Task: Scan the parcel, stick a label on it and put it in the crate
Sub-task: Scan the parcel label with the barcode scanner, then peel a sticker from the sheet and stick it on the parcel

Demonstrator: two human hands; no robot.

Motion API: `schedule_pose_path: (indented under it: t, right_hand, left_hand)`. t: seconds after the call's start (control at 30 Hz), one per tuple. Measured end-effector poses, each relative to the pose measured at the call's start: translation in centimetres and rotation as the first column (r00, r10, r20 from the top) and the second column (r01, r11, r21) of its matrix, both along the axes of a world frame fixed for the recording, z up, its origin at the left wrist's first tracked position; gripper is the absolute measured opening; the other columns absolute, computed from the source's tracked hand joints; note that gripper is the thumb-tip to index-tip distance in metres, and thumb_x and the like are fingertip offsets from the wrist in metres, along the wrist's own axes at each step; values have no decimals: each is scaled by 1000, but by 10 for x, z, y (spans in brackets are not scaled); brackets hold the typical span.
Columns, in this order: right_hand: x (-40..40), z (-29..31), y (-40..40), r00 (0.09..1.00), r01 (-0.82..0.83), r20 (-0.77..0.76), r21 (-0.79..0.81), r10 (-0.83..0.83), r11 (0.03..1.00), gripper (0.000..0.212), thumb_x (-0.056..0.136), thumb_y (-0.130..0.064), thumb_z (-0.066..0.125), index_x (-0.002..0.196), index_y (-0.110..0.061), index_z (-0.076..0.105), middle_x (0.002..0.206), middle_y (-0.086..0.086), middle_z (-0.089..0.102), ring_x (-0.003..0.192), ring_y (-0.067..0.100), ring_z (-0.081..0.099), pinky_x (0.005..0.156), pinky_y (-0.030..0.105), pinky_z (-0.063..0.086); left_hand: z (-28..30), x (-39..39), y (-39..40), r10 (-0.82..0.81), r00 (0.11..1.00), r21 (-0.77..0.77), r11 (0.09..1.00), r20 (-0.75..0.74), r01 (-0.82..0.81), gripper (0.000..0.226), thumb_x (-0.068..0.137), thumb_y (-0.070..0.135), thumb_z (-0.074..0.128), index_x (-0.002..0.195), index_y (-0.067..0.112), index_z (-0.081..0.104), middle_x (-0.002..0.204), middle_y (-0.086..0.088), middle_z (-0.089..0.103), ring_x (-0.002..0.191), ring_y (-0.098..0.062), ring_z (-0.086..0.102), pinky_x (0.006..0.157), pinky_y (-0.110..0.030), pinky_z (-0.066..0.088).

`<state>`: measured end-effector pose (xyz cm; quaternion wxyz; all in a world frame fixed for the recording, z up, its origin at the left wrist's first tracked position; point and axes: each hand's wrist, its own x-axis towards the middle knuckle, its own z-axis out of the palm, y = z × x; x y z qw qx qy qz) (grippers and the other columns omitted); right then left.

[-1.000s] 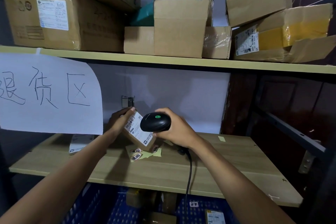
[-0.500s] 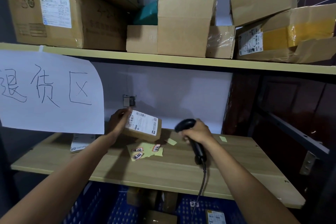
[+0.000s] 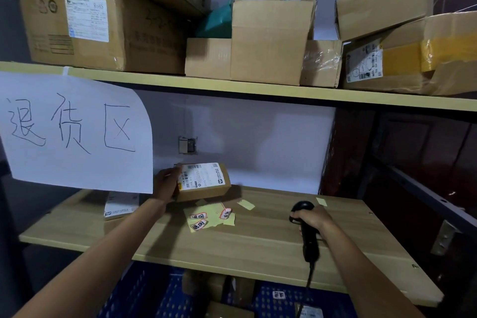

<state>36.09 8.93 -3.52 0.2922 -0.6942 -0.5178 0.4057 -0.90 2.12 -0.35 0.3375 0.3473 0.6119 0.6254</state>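
Observation:
A small brown parcel [image 3: 206,183] with a white shipping label on top is held at its left end by my left hand [image 3: 166,184], just above the back of the wooden shelf [image 3: 258,242]. On the right of that shelf my right hand [image 3: 311,218] grips a black barcode scanner [image 3: 307,235], its head pointing away and its cable hanging over the front edge. Yellow backing sheets with red-and-white stickers [image 3: 206,218] lie on the shelf between my hands. A blue crate [image 3: 165,294] with several parcels in it stands below the shelf.
A white paper sign [image 3: 74,134] hangs from the upper shelf at the left. Another labelled parcel [image 3: 120,208] lies behind it on the wooden shelf. Several cardboard boxes [image 3: 268,41] fill the upper shelf. A dark metal rack frame [image 3: 423,193] stands at the right.
My right hand has carried the scanner away from the parcel, rightward and down onto the shelf. My left hand has tipped the parcel back so its label faces up.

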Motion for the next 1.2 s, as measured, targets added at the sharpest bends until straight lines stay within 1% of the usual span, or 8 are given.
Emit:
schedule_pose_path:
  t: [0.23,0.53,0.7,0.83,0.9,1.0,1.07,1.2]
  right_hand:
    - [-4,10,-11,997,-24,67,-61,28,998,81,76,-34,79,139,-4,37,120,15,58,98,31,62,55,28,46]
    - [3,16,-16,995,-54,79,-98,62,994,95,67,-45,85,139,-11,33,122,16,60,101,31,67,82,40,61]
    - [6,20,-21,981,-53,184,-54,62,997,98,68,-61,77,141,-11,35,118,10,60,89,22,65,57,28,52]
    - [4,26,-23,926,-68,374,10,59,998,105,70,-75,63,147,-9,34,143,15,50,118,32,56,84,36,49]
    - [-2,30,-27,872,-62,490,120,-4,991,96,73,-74,55,143,-11,41,142,17,49,126,36,52,94,40,47]
    - [-20,36,-33,803,-170,586,406,-113,898,64,87,-53,52,136,-13,48,131,15,49,120,33,52,89,39,49]
    - [-41,40,-34,795,-348,607,453,2,821,43,90,-36,53,128,-16,54,124,10,55,113,29,56,87,37,50]
    - [-96,39,-38,730,-595,585,290,353,750,18,86,-27,59,101,-25,69,104,0,71,94,20,63,80,30,50]
  left_hand:
    - [-6,-2,1,27,996,-2,1000,86,-27,46,90,53,50,118,18,60,126,-15,64,112,-34,58,83,-41,47]
    - [-10,-1,1,47,976,-25,999,214,-43,46,90,51,52,119,17,59,121,-12,63,110,-30,59,88,-42,47]
    - [-10,6,1,42,972,-16,999,230,-39,30,91,49,50,82,22,58,105,-10,63,87,-26,60,83,-38,46]
    - [-12,7,0,32,970,-17,999,242,-29,40,91,50,50,111,16,60,108,-10,63,92,-26,60,80,-38,47]
    - [-12,6,-2,29,969,-14,1000,247,-27,46,91,50,49,121,15,58,111,-11,64,95,-27,59,74,-36,49]
    - [-13,3,-6,35,962,-16,999,270,-31,46,92,51,47,120,16,59,116,-11,64,97,-26,59,67,-33,49]
    - [-14,1,-7,43,955,-16,999,292,-40,47,92,52,47,119,16,60,115,-10,65,90,-23,63,64,-32,50]
    - [-15,1,-6,48,936,-14,999,349,-46,35,93,52,47,101,21,62,112,-7,66,81,-17,63,66,-33,52]
